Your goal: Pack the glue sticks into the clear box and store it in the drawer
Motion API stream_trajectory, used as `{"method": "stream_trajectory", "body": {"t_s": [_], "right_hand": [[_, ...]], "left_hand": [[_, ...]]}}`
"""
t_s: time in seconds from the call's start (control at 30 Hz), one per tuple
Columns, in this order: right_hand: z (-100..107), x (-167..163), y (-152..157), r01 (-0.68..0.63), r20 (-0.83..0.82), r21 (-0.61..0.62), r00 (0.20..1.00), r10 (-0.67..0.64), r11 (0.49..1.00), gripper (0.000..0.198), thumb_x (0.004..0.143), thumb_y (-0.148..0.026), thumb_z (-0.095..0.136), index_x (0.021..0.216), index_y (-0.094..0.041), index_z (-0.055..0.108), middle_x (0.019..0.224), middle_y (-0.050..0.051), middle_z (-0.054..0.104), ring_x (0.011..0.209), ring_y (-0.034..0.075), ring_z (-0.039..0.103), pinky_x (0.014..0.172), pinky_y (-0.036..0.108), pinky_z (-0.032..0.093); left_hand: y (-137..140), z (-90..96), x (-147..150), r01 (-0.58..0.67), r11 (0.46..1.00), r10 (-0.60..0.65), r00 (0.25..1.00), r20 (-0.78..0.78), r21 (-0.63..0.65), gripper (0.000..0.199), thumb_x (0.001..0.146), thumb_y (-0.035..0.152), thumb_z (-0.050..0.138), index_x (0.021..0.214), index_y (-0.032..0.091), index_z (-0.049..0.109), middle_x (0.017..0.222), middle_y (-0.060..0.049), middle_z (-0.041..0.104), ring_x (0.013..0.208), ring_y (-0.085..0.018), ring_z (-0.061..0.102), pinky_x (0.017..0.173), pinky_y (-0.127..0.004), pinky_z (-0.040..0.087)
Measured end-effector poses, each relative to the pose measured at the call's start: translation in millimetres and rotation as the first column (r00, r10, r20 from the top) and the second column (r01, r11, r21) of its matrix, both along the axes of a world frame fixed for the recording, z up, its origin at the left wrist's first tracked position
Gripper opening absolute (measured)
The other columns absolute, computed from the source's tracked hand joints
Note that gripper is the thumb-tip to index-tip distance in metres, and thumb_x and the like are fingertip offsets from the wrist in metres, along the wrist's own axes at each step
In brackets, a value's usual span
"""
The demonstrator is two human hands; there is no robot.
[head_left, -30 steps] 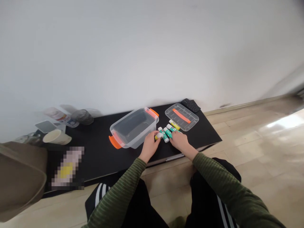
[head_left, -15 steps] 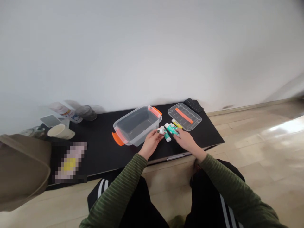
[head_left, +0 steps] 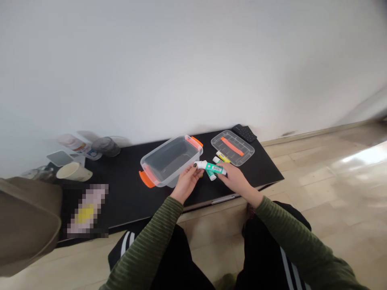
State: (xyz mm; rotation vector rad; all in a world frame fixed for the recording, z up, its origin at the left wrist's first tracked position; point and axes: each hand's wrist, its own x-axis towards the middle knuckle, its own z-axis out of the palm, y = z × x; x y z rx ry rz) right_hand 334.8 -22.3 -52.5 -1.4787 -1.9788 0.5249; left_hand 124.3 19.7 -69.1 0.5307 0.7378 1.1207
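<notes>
One left grip (head_left: 186, 181) and one right grip (head_left: 234, 178) pinch white-ended plastic tubes (head_left: 216, 168) near the black counter (head_left: 130, 201) front edge; slackness could drop one.

A pale wall (head_left: 193, 60) is spanning ten to two o'clock. Against it, a black tabletop (head_left: 127, 197) is stretching from eight o'clock past centre. Beige flooring (head_left: 320, 189) is spreading toward four; bright light (head_left: 373, 155) is glaring off it at three.
</notes>
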Motion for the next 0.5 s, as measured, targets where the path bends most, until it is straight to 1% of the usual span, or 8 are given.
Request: {"method": "stream_trajectory", "body": {"t_s": [0.17, 0.5], "right_hand": [[0.8, 5.5, 0.8, 0.016, -0.003, 0.017, 1.000, -0.016, 1.000, 0.034, 0.092, -0.026, 0.057, 0.125, -0.022, 0.061, 0.119, 0.010, 0.066, 0.112, 0.022, 0.062, 0.098, 0.035, 0.047], [3.9, 2.6, -1.5, 0.014, -0.001, -0.026, 1.000, -0.014, 1.000, 0.035, 0.091, -0.026, 0.059, 0.126, -0.022, 0.063, 0.122, 0.009, 0.067, 0.114, 0.022, 0.062, 0.099, 0.034, 0.047]], "left_hand": [[-2.1, 1.7, -1.3, 0.038, 0.998, -0.034, 0.997, -0.072, 0.055, 0.023, 0.077, 0.025, 0.080, 0.094, 0.013, 0.071, 0.095, -0.005, 0.074, 0.088, -0.013, 0.068, 0.088, -0.026, 0.054], [-2.3, -2.5, 1.6, 0.081, 0.989, -0.062, 0.987, -0.151, 0.124, 0.031, 0.075, 0.035, 0.082, 0.095, 0.014, 0.073, 0.094, -0.005, 0.072, 0.085, -0.013, 0.066, 0.086, -0.029, 0.054]]}}
